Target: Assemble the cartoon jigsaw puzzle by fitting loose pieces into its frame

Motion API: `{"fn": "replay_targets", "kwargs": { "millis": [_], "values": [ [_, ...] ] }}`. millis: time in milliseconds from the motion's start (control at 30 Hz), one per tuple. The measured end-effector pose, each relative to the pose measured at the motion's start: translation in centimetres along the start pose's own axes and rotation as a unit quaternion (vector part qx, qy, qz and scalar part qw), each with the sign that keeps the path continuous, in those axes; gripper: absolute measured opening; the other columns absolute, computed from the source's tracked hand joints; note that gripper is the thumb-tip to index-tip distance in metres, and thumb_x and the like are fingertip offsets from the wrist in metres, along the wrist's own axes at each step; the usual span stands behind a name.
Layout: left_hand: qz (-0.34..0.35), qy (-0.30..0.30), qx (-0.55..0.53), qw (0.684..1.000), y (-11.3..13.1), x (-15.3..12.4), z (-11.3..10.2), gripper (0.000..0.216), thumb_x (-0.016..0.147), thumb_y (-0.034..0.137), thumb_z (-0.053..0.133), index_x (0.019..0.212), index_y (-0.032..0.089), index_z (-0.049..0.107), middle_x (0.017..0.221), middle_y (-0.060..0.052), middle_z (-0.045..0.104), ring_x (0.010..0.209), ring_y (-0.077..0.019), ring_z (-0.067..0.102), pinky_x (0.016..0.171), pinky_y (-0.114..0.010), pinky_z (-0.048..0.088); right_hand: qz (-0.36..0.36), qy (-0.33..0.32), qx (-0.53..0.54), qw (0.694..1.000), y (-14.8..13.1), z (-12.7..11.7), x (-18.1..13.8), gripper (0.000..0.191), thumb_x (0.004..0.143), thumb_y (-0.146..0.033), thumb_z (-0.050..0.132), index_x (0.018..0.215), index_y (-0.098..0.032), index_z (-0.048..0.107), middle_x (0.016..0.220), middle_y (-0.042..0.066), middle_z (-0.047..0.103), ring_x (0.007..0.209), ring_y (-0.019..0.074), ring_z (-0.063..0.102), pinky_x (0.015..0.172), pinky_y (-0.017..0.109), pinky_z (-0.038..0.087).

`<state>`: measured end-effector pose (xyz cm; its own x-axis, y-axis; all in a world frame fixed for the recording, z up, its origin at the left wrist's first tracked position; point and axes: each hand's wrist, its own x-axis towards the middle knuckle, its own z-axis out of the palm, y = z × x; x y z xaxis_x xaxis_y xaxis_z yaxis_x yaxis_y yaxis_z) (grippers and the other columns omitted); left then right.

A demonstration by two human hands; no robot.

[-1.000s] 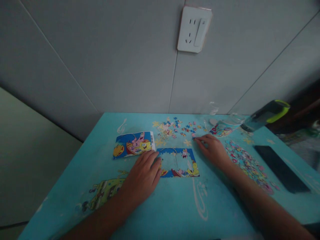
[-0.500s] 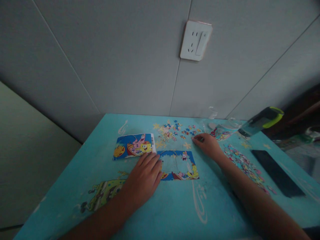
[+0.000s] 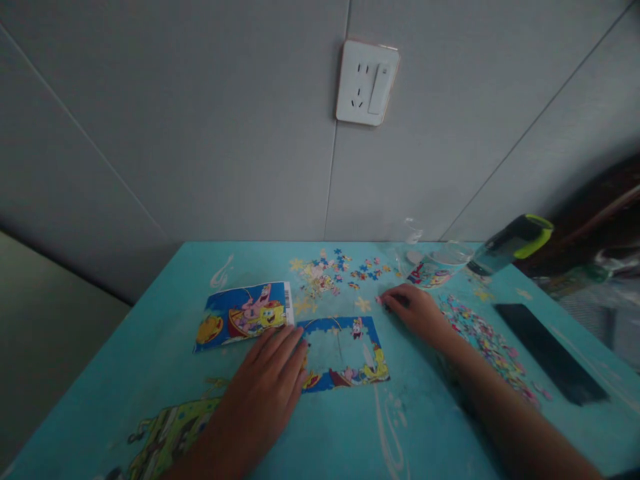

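Note:
My left hand [image 3: 273, 373] lies flat, fingers out, over the left edge of a partly built jigsaw puzzle [image 3: 350, 381] and against the lower right of a picture card [image 3: 245, 313]. The puzzle is a rectangular frame of joined pieces with a bare middle. My right hand [image 3: 410, 307] is closed in a pinch just above and right of the puzzle, at table height. A small pinkish puzzle piece [image 3: 379, 300] shows at its fingertips. Beyond both hands, loose puzzle pieces [image 3: 320, 277] lie scattered toward the wall.
A printed plastic cup [image 3: 440, 267] lies tipped near a clear plastic container [image 3: 413, 233]. Behind stands a tilted dark bottle [image 3: 510, 243] with a green-yellow cap. More pieces [image 3: 487, 343] are heaped right of my forearm, beside a dark flat slab [image 3: 550, 353]. A wall socket [image 3: 367, 83] is above.
The view has shifted, so table and wall appear moved left. My right hand has drawn slightly nearer the puzzle, with a pinkish piece now visible at its fingertips. My left hand stays on the puzzle's edge.

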<state>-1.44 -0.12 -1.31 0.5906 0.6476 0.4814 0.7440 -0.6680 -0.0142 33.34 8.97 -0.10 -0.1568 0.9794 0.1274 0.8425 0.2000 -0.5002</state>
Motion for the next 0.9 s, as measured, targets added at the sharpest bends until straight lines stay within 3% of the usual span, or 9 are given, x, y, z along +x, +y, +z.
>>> {"fn": "replay_targets", "kwargs": {
  "millis": [167,367,900],
  "values": [
    [0.021,0.015,0.000,1.000,0.1,0.0,-0.5,0.037,0.097,0.010,0.047,0.129,0.011,0.064,0.140,-0.015,0.061,0.133,-0.0296,0.053,0.108,-0.053,0.048,0.013,-0.031,0.018,0.999,0.7,-1.1,0.0,0.028,0.096,-0.037,0.055,0.101,-0.020,0.077,0.090,0.006,0.077,0.077,0.0215,0.069,0.071,0.034,0.050],
    [0.015,0.018,-0.027,0.999,0.4,0.2,-0.9,0.032,0.100,0.014,0.047,0.124,0.013,0.068,0.137,-0.013,0.064,0.130,-0.0286,0.056,0.107,-0.053,0.050,0.052,-0.096,0.054,0.993,1.2,-1.9,-0.6,0.030,0.089,-0.043,0.066,0.106,-0.021,0.077,0.095,0.006,0.077,0.083,0.0228,0.070,0.075,0.035,0.053],
    [0.008,-0.012,-0.056,0.998,0.6,0.4,-0.9,0.030,0.099,0.013,0.049,0.122,0.011,0.068,0.137,-0.017,0.063,0.130,-0.0323,0.056,0.108,-0.061,0.050,0.033,-0.064,-0.024,0.997,0.3,-1.2,-0.8,0.022,0.089,-0.038,0.065,0.103,-0.025,0.076,0.088,0.004,0.076,0.076,0.0210,0.069,0.068,0.031,0.051]
  ]
}}
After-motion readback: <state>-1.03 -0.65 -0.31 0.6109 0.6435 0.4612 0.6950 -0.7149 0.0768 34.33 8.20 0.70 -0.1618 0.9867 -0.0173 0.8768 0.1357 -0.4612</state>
